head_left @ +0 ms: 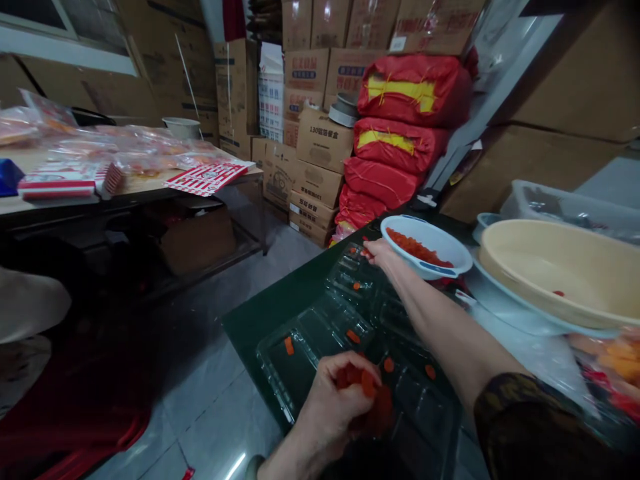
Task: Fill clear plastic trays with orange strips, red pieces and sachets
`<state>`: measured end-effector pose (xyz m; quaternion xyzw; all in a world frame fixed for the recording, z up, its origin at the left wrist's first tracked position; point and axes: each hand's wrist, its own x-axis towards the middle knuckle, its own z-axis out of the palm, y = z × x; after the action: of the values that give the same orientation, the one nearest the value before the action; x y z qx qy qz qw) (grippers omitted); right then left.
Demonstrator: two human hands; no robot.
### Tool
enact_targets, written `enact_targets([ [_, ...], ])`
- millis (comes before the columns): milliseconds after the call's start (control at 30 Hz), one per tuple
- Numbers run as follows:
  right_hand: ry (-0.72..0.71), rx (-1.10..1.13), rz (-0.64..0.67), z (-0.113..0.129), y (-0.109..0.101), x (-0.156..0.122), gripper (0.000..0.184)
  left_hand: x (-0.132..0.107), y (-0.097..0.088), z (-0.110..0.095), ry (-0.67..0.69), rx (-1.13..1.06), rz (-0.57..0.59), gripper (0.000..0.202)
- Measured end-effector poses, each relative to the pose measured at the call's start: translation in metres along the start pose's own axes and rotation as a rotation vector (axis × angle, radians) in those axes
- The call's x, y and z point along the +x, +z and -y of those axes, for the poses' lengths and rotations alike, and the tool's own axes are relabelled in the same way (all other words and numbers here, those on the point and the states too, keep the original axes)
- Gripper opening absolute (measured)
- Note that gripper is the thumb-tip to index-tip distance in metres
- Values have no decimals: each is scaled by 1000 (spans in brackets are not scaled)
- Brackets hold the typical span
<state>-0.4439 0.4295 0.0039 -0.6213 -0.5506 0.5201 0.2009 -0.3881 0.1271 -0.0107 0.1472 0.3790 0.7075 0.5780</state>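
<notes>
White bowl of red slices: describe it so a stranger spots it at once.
Follow the dark green table to its far end, past the clear plastic trays. The white bowl sits beyond the right hand. Unlike the bigger cream basin beside it, it has blue handles and holds orange-red slices.

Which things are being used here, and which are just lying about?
In use: left hand, orange slices, clear trays, right hand, white bowl.
Lying about: red sacks, cardboard boxes, far table.
</notes>
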Motion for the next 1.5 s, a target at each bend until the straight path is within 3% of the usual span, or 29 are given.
enact_targets([
  [200,-58,-205,-51,-6,-14,10,28,-3,0,-1,-19,-90,10,10],
  [433,-218,-505,-80,-8,-12,23,27,-7,2,-5,-3,-104,23,9],
  [600,-403,-718,-150,-9,-26,20,22,-8,1,-7,-9,-89,22,7],
  [733,-443,-849,-175,-14,-37,12,28,-8,1,-4,-7,-61,31,6],
  [867,-426,-881,-161,-17,-39,8,38,-8,-1,-4,3,-61,56,8],
  [1100,-335,-676,-61,-8,-41,6,24,-14,-11,-6,15,-141,111,14],
  [1300,-330,-564,93,10,-21,3,20,-17,-19,-6,7,-153,108,10],
  [1500,-423,-735,66,-2,12,16,21,-17,-19,-7,-14,-141,63,10],
])
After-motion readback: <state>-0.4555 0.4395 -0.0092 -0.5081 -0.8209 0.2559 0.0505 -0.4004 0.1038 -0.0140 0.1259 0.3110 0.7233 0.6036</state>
